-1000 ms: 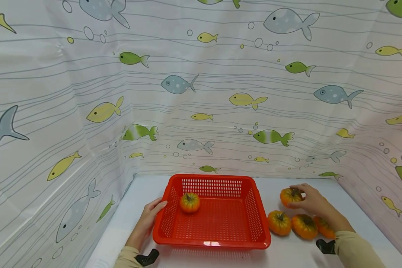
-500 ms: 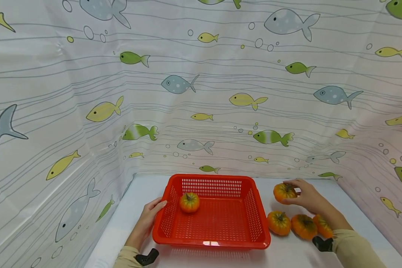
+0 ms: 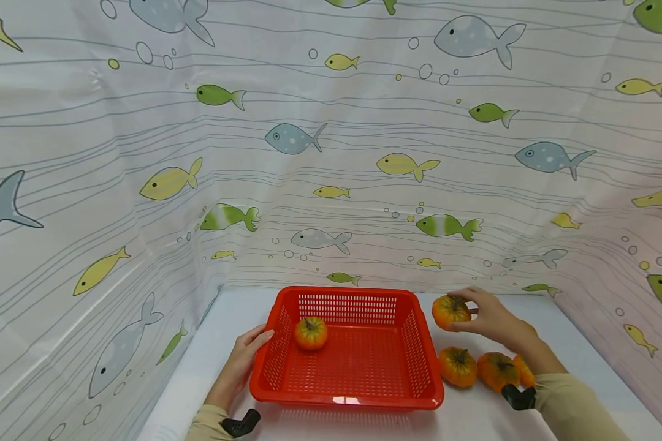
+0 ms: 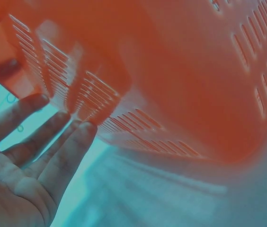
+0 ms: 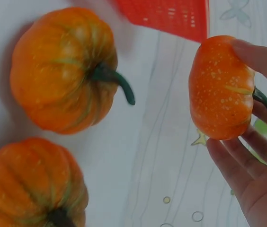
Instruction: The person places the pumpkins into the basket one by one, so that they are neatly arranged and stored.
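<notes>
A red plastic basket (image 3: 347,401) with slotted walls stands on the table, holding one small orange pumpkin (image 3: 311,334) near its left wall. My left hand (image 3: 243,358) grips its left side, thumb at the rim; the left wrist view shows the fingertips (image 4: 87,128) against the outer wall. Right of the basket, my right hand (image 3: 488,315) holds another small pumpkin (image 3: 450,312) between thumb and fingers, up near the back right corner. In the right wrist view this pumpkin (image 5: 221,87) is tilted, its green stem towards the palm.
Beside the basket's right wall a pumpkin (image 3: 458,367) sits on the white table (image 3: 198,373). Another pumpkin (image 3: 496,370) is right of it, and a further one (image 3: 524,370) is partly hidden by the right forearm. A fish-print curtain (image 3: 364,220) encloses the back and sides.
My right hand has carried its pumpkin leftward and slightly up, closer to the basket's back right corner. The left hand and basket have stayed in place.
</notes>
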A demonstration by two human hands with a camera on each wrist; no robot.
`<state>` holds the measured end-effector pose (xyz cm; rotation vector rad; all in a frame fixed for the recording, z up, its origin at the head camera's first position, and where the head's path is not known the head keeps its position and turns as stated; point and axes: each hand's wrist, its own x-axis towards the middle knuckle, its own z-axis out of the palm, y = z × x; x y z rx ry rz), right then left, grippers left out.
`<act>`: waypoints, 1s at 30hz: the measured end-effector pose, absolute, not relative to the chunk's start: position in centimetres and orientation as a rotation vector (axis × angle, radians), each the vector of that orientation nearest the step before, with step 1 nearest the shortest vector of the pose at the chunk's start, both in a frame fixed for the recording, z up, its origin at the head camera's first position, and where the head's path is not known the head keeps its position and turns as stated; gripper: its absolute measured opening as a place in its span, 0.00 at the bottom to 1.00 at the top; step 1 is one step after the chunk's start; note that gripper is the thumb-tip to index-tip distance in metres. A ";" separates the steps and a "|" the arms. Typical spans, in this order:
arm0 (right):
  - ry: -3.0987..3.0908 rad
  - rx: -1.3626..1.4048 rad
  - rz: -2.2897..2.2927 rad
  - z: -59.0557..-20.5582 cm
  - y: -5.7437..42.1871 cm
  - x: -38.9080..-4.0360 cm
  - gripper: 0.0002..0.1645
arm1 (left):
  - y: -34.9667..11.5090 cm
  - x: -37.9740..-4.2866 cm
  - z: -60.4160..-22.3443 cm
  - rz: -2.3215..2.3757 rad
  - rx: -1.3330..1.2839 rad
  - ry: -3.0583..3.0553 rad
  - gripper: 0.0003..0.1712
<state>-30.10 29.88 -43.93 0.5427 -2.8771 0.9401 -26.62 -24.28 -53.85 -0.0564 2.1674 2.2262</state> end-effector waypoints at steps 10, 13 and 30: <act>-2.833 0.691 0.941 -42.9 26.6 -30.2 0.43 | -24.2 -26.5 -53.7 2.215 -0.056 2.174 0.28; -2.823 0.744 0.957 -42.7 25.7 -30.2 0.43 | -24.2 -26.5 -53.7 2.214 -0.058 2.175 0.28; -2.870 0.855 0.970 -42.6 19.9 -31.0 0.40 | -24.2 -26.4 -53.6 2.219 -0.057 2.176 0.28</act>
